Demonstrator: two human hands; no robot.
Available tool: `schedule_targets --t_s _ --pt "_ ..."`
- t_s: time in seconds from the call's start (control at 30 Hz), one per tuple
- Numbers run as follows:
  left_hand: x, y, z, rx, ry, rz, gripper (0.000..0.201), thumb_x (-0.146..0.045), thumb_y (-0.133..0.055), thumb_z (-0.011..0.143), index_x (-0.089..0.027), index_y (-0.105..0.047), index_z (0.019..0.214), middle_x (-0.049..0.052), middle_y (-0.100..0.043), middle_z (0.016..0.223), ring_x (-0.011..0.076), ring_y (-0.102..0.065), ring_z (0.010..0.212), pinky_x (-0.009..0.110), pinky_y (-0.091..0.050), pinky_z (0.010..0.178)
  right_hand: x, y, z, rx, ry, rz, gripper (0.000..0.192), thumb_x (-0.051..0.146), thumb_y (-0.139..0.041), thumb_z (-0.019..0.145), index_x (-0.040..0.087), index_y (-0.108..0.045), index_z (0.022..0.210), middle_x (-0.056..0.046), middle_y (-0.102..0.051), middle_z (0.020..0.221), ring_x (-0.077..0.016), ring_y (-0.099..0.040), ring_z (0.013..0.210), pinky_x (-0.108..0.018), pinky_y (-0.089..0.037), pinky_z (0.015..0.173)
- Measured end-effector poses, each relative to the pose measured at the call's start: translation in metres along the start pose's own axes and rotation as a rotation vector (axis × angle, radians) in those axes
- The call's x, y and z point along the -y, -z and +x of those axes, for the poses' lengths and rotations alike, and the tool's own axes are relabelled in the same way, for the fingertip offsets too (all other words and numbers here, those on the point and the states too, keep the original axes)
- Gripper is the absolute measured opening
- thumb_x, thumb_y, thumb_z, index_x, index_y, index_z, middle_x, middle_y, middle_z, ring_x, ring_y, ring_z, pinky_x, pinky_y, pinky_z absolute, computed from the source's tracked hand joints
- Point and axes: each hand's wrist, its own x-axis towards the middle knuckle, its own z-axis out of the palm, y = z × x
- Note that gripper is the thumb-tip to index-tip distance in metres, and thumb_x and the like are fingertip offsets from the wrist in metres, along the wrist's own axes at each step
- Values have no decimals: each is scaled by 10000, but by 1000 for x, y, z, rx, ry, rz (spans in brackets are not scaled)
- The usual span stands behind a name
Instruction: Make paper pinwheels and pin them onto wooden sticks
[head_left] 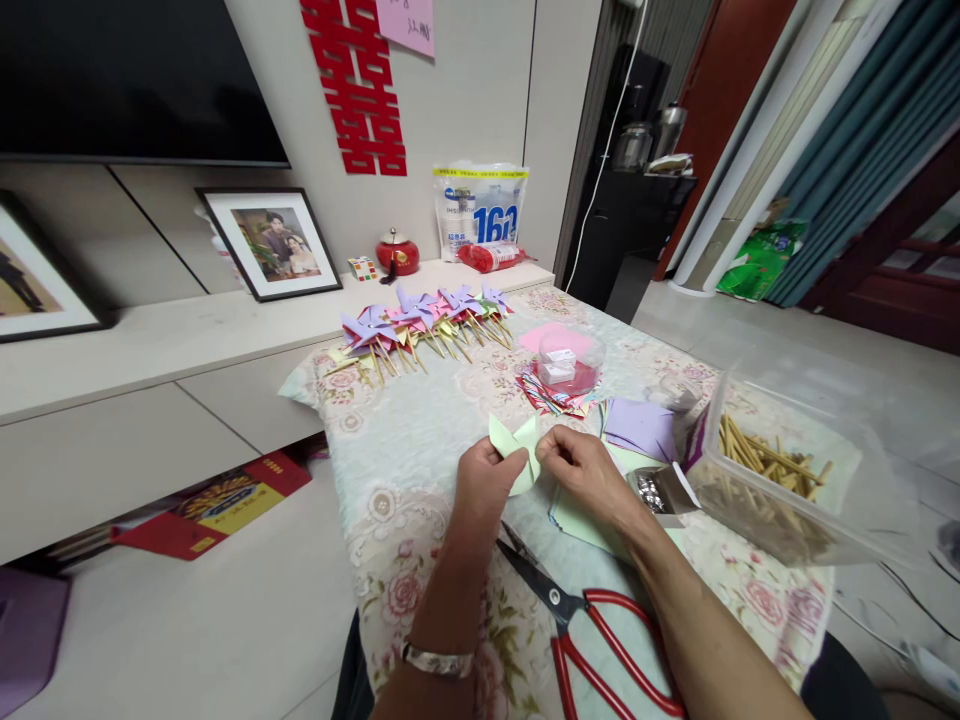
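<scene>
A pale green paper pinwheel (517, 438), its corners folded in toward the middle, is held above the table. My left hand (484, 478) grips it from the left, thumb across its front. At its right edge, my right hand (574, 460) is closed with the fingertips pinched against the paper; anything small between them is hidden. Below my hands lie scissors (555, 597) with red handles, blades slightly apart. Just right of my right hand are green paper sheets (589, 520), purple paper sheets (641, 428) and a small box of shiny metal pieces (652, 492).
A clear plastic bin (795, 520) of wooden sticks (772, 455) stands at the right. Several finished pinwheels (416, 308) lie at the table's back left. A clear round container (577, 365) sits on patterned paper. Behind runs a white cabinet (150, 350) with a framed photo (274, 243).
</scene>
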Motion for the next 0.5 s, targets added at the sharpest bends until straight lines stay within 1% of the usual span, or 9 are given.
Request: schedule_targets --t_s 0.2,0.4,0.5 --pt "0 0 -1 10 2 -5 314 -182 -760 602 -99 -735 904 36 -752 664 166 -659 523 252 -525 553 -1 -1 -2 -16 13 -40 121 247 -485 814 201 -497 703 38 -467 642 -133 -426 608 -250 -311 581" --pt "1 0 0 -6 3 13 304 -195 -781 578 -106 -740 865 26 -736 637 162 -648 519 246 -512 539 -1 -1 -1 -15 31 -47 133 244 -490 828 196 -510 706 39 -475 639 -131 -436 603 -249 -314 578" --pt "1 1 -1 8 4 20 302 -204 -785 587 -104 -740 869 30 -739 651 160 -648 530 249 -516 554 -2 -1 -1 -16 31 -42 132 242 -498 831 196 -517 709 37 -477 640 -132 -436 605 -249 -315 575"
